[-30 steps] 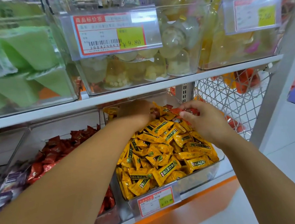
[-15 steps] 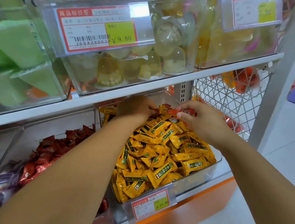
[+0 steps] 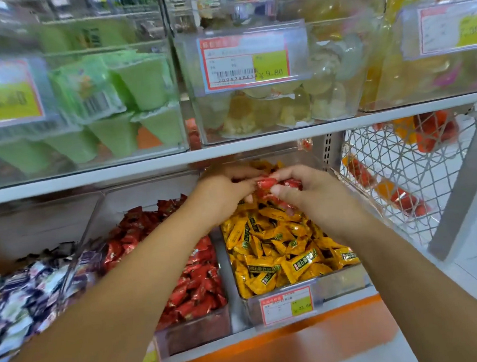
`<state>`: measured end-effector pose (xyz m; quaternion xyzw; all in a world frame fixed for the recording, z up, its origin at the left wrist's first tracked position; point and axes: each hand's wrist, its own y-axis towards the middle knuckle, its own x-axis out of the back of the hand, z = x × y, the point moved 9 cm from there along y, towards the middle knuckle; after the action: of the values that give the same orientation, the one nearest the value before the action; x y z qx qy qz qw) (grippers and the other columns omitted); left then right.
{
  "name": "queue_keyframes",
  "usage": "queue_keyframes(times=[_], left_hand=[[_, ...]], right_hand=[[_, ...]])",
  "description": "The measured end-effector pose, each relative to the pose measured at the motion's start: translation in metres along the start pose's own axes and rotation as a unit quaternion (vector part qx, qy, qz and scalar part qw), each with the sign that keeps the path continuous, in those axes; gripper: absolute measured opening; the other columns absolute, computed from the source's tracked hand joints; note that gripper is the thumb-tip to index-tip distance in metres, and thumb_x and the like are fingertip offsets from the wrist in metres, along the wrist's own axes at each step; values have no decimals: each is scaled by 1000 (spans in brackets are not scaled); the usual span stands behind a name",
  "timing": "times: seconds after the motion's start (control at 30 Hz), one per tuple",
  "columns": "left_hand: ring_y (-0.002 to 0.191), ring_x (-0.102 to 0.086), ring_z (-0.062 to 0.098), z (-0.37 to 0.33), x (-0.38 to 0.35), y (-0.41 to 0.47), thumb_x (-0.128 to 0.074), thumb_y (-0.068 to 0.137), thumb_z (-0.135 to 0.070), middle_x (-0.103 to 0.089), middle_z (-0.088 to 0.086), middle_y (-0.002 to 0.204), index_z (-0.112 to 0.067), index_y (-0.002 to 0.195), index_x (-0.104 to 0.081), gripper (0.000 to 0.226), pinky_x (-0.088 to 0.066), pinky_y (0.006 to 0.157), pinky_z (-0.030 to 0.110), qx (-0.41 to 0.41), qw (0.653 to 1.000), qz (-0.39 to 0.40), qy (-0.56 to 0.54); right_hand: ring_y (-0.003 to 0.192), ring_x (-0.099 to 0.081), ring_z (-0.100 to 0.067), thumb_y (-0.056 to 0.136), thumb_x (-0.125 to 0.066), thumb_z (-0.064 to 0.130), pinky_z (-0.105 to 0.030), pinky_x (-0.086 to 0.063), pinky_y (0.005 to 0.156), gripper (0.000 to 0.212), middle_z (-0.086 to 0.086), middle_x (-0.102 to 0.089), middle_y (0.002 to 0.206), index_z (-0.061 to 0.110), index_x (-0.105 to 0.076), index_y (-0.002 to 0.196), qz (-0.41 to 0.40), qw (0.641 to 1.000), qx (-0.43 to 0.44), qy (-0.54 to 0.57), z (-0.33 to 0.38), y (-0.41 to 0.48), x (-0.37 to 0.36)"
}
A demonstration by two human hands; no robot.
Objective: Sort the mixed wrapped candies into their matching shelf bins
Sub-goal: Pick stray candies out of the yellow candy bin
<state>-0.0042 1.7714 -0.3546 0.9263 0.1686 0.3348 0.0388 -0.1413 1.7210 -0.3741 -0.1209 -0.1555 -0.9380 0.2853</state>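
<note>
Both my hands meet over the back of the clear bin [image 3: 341, 283] heaped with yellow wrapped candies [image 3: 277, 243]. My right hand [image 3: 305, 195] pinches red wrapped candies [image 3: 269, 183] between thumb and fingers. My left hand [image 3: 224, 193] is curled beside it, its fingertips touching the same red candies. To the left stands the bin [image 3: 198, 328] of red wrapped candies [image 3: 194, 283]. Further left lie purple and white wrapped candies [image 3: 25, 294].
The upper shelf [image 3: 229, 150] hangs just above my hands, carrying bins of green jelly cups [image 3: 126, 104], clear jelly cups [image 3: 283, 107] and yellow ones [image 3: 413, 79]. A white wire basket [image 3: 403, 172] holding red and orange items stands to the right. An orange base board [image 3: 275, 351] runs below.
My hands lifted slightly off the yellow pile and came together, red candies now showing between the fingers. The view swung left and down, bringing the red and purple candy bins further into sight.
</note>
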Motion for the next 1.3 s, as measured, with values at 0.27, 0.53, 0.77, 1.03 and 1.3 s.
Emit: queue_keyframes(times=[0.27,0.53,0.77,1.03,1.3], left_hand=[[40,-45,-5,35,54,-68,-60,94,-29,-60,-16,52,-35,99,-73,16,-29,43,9,28,998,-46,-44],[45,-40,4,98,119,-117,-54,96,-32,-56,-9,57,-36,108,-69,19,-33,48,19,79,978,-169,-94],[42,-42,7,108,129,-125,-55,94,-40,-64,-4,60,-43,100,-64,11,-34,45,22,86,982,-165,-38],[48,-52,-2,75,76,-87,-60,92,-35,-59,-10,64,-42,99,-65,12,-37,53,16,8,992,-122,-19],[70,-54,-14,37,31,-42,-45,99,-21,-62,-15,81,-38,115,-46,23,-36,60,3,-63,991,-118,17]], right_hand=[[56,-53,-10,88,-65,7,-24,-46,58,16,-4,-62,71,23,-69,88,87,992,44,78,25,-14,-80],[74,-63,-2,92,-62,16,-17,-46,72,16,18,-64,85,32,-66,94,54,992,111,-29,50,-1,-143],[96,-63,1,98,-51,17,-31,-52,92,34,16,-65,106,47,-62,112,150,980,92,-88,39,14,-157],[60,-57,-13,99,-48,14,-21,-47,56,32,11,-67,72,39,-66,104,-58,975,51,-208,19,13,-4],[64,-46,5,101,-43,17,-5,-35,52,40,14,-55,124,31,-49,138,47,911,-18,-410,-29,-2,28]])
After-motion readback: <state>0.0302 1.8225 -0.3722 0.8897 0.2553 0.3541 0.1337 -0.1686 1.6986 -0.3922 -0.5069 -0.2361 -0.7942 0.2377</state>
